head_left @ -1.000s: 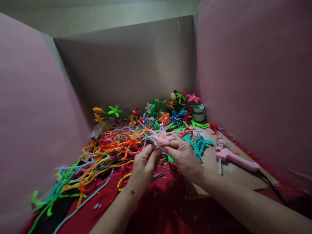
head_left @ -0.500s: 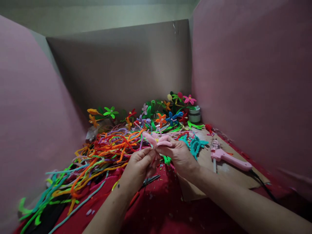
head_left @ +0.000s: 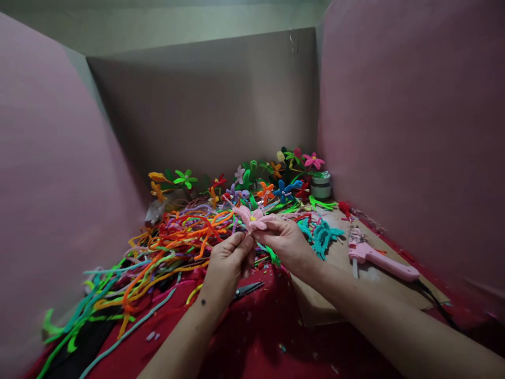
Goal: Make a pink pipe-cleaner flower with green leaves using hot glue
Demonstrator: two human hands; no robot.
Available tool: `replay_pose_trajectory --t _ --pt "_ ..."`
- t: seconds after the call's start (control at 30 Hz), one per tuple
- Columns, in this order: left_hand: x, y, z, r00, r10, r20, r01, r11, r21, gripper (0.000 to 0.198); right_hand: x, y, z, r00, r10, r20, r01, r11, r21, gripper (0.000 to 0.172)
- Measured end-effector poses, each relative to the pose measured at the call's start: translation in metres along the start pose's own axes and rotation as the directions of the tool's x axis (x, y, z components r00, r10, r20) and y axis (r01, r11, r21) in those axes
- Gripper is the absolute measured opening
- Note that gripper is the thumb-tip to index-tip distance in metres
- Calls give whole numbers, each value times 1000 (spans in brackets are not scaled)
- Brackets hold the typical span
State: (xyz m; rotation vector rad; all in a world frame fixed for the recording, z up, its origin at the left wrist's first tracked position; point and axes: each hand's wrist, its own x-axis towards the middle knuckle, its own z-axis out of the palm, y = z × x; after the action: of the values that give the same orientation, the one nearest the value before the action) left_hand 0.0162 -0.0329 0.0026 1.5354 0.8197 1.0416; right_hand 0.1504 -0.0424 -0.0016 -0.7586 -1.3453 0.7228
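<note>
A tangle of loose pipe cleaners [head_left: 169, 245] in many colours is spread to the left of the left hand and beyond it, over a surface draped in red cloth [head_left: 256, 337]. The left hand [head_left: 229, 260] is closed into a pinch: thumb and fingertips are pressed together at the base of a pink flower [head_left: 250, 217], though the exact contact is hidden by the fingers. Just under this hand, toward the person, a dark-handled cutting tool [head_left: 246, 289] is laid on the cloth; whether it is scissors or pliers cannot be told.

The pink flower is held between the two hands and slightly above them. Its petals are fanned out away from the person, while its stem — mostly covered — appears to run down and back toward the left hand's fingertips. The right hand [head_left: 288, 245] is also closed on it, fingers curled around the part just below the petals, so the bloom is nearer to this hand.

Beyond both hands, finished flowers [head_left: 276, 179] are stood along the back wall. Just right of the right hand a teal pipe-cleaner shape [head_left: 323, 234] is seen, and further right a pink glue gun [head_left: 381, 258] is rested on a sheet of cardboard [head_left: 355, 295], well apart from either hand.
</note>
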Motion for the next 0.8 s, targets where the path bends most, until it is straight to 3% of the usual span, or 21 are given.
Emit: replay_pose_trajectory --t 0.1,0.23,0.37,0.43,0.7,0.8 --pt "0 -1 1 998 -41 39 47 983 -180 27 -1 0 -3 1000 -29 6 29 998 -55 10" --pt "0 -3 0 985 -91 144 140 916 -376 24 -3 -3 -4 1000 1 -29 0 999 36 8" --pt "0 -8 -7 901 -79 427 301 823 -482 23 -5 -1 -5 993 77 88 -96 969 229 12" --pt "0 -10 -10 859 -65 507 350 798 -491 23 -6 1 -6 981 101 166 -147 944 296 14" --pt "-3 -7 -13 834 -131 536 413 792 -450 24 -13 5 -7 960 185 209 -252 896 365 19" --pt "-4 -6 -13 829 -139 542 423 790 -444 25 -13 5 -8 946 216 243 -295 884 362 13"
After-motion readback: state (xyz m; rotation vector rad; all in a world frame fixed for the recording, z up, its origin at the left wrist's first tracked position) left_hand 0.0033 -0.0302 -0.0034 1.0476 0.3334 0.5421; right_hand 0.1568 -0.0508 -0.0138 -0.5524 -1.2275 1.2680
